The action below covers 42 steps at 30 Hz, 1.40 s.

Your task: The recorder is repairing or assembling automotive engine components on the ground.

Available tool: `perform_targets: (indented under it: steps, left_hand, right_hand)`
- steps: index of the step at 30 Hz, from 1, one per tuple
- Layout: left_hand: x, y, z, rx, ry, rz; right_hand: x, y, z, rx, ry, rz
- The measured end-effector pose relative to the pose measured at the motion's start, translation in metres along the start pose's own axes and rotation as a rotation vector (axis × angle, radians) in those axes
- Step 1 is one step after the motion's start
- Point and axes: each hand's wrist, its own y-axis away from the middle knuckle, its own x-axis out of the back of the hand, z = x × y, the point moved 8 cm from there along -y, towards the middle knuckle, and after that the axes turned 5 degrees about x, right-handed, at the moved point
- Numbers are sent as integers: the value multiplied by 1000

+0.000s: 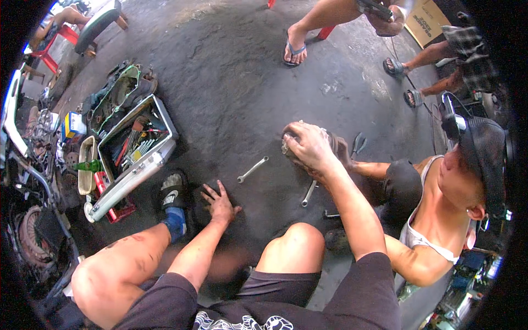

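My left hand (220, 204) is spread out over the dark floor beside my sandalled foot, holding nothing. With its fingers curled over the top, my right hand (311, 146) grips a dark, greasy metal part (286, 146), whose exact kind I cannot make out. A co-worker's hand (342, 153) is at the far side of that part, partly hidden behind my hand. Between my two hands lies a combination wrench (253, 169). A second wrench (309, 193) lies below my right wrist. A pair of pliers (359, 144) rests just beyond the co-worker's hand.
An open metal toolbox (170, 129) full of hand tools stands at the left, near a greasy housing (124, 88) and a tray (87, 165). The co-worker (434, 220) crouches close on my right. Other people's feet (296, 52) are at the far side.
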Motion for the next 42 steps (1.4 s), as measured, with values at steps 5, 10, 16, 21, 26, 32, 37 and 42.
perform_targets:
  steps: [5, 10, 16, 21, 26, 32, 37, 42]
  left_hand:
    - [-4, -1, -1, -12, -16, 28]
    - [-8, -5, 0, -17, -64, 31]
    - [-5, -4, 0, -20, -62, 53]
    - [-4, -3, 0, -11, -85, 47]
    - [-7, -3, -1, -11, -104, 44]
    - [-7, -3, 0, -14, -87, 66]
    - [-6, -3, 0, -19, -90, 64]
    - [-11, -7, -4, -7, -67, 43]
  right_hand:
    - [-8, 1, 2, -68, -25, -59]
    - [-8, 0, 3, -139, -32, -36]
    - [-8, 0, 7, -188, -85, -29]
    - [-6, -1, 7, -194, -89, 24]
    - [-8, 2, 10, -244, -70, -54]
    - [-6, -2, 10, -232, -87, -45]
    - [-3, 1, 8, -220, -94, -30]
    - [-2, 1, 7, -234, -96, -46]
